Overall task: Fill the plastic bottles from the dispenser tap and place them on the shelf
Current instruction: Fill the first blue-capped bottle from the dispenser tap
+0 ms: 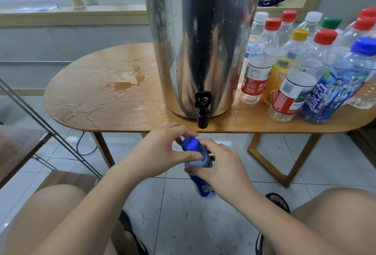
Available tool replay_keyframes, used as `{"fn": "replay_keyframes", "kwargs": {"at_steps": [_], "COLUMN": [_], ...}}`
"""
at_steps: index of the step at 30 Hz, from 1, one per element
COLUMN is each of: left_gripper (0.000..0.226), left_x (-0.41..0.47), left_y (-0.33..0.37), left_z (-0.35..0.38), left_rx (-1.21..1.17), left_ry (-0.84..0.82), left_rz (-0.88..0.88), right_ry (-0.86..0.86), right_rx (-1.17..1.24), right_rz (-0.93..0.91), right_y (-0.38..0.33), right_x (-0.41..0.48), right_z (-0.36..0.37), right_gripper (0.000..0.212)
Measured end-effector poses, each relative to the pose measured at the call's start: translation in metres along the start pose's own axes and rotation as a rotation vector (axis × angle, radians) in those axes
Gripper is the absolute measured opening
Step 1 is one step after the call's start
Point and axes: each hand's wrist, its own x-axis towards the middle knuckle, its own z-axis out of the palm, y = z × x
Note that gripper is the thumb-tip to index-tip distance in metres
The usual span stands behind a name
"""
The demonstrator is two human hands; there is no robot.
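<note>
A tall steel dispenser [199, 41], beaded with drops, stands at the front edge of a wooden table [91, 96]. Its black tap [202, 110] juts past that edge. Just below and slightly left of the tap, off the table and over the tiled floor, is a clear plastic bottle [203, 187] with a blue label and a blue cap [189, 143], tilted so the cap leans left.

The right hand [219, 165] wraps around the bottle's middle, fingers curled over the label. The left hand [160, 153] comes in from the left, with thumb and fingertips curled about the cap.

On the table, right of the dispenser, is a crowd of capped bottles [305, 67] with red, white, yellow, green and blue tops. A puddle [124, 83] spreads to the dispenser's left. A brown shelf [18, 147] on a metal frame stands at the far left.
</note>
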Motion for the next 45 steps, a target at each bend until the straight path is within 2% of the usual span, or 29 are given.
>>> {"fn": "replay_keyframes", "kwargs": {"at_steps": [3,8,13,17,19,23,26,30,34,37,40,45], "left_gripper": [0.047,0.029,0.036,0.039,0.037,0.036,0.038,0.054,0.074,0.079,0.071,0.069], "left_x": [0.001,0.002,0.003,0.002,-0.001,-0.01,-0.016,-0.026,-0.034,-0.036,-0.037,-0.039], "left_y": [0.004,0.005,0.006,0.006,0.004,-0.002,-0.016,-0.029,-0.018,-0.004,0.006,0.001], "left_z": [0.005,0.003,-0.004,-0.005,-0.003,-0.004,-0.007,0.005,0.035,0.053,0.061,0.044], "left_rx": [0.106,0.087,0.033,0.003,-0.063,-0.346,-0.457,-0.403,-0.35,-0.395,-0.395,-0.329], "left_ry": [0.062,0.046,0.012,-0.03,-0.003,0.095,0.115,0.003,-0.061,-0.004,0.093,0.154], "left_rz": [-0.019,0.026,0.085,0.112,0.1,0.064,0.018,-0.061,-0.077,-0.076,-0.065,-0.031], "right_ry": [-0.022,0.019,0.101,0.077,0.056,0.065,0.053,0.079,0.089,0.085,0.09,0.057], "right_rx": [-0.022,-0.023,-0.027,-0.012,0.034,0.122,0.17,0.229,0.253,0.285,0.291,0.3], "right_rz": [-0.008,-0.027,-0.052,-0.022,-0.009,-0.036,-0.057,-0.096,-0.107,-0.112,-0.121,-0.166], "right_y": [-0.002,0.0,-0.002,-0.003,-0.004,-0.011,-0.017,-0.023,-0.026,-0.027,-0.029,-0.031], "right_x": [-0.001,-0.003,-0.006,-0.007,-0.008,-0.009,-0.01,-0.014,-0.016,-0.018,-0.02,-0.018], "right_z": [0.001,0.003,0.0,-0.001,-0.003,-0.014,-0.028,-0.043,-0.05,-0.049,-0.047,-0.053], "right_gripper": [0.066,0.064,0.062,0.06,0.062,0.064,0.059,0.052,0.06,0.061,0.063,0.068]}}
